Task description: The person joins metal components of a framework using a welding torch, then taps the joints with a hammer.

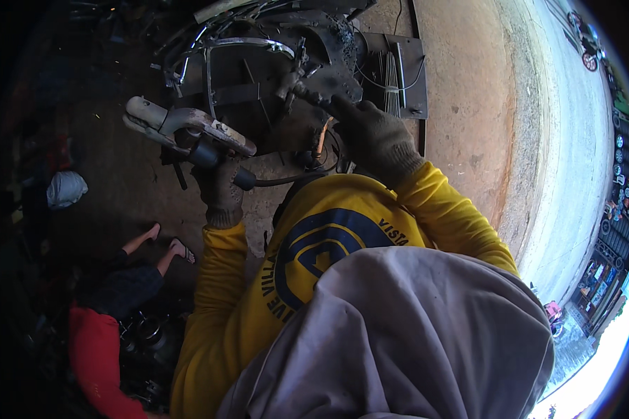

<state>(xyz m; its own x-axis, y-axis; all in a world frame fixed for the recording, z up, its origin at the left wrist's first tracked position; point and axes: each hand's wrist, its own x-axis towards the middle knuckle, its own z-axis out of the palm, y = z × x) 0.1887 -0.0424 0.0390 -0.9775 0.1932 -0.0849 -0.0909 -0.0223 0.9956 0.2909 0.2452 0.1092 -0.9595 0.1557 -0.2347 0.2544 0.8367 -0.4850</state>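
Observation:
My gloved left hand (221, 190) is closed round a worn, clamp-shaped welding electrode holder (189, 126), with a dark cable (279, 181) trailing right beside it. My gloved right hand (377, 136) reaches forward and closes on the handle of a dark tool, which looks like a hammer (290, 85). That tool's head lies over a dark metal workpiece (237, 77) with a curved bright rim. Just below it, near my right hand, stands an orange-brown strip (322, 137). The fingertips of both hands are partly hidden.
A dark metal plate (416, 84) carries a bundle of thin rods (391, 84) at right. A person in a red shirt (94, 356) sits or crouches at lower left, near a white bag (66, 190). A road (566, 140) with a parked motorcycle (588, 45) lies far right.

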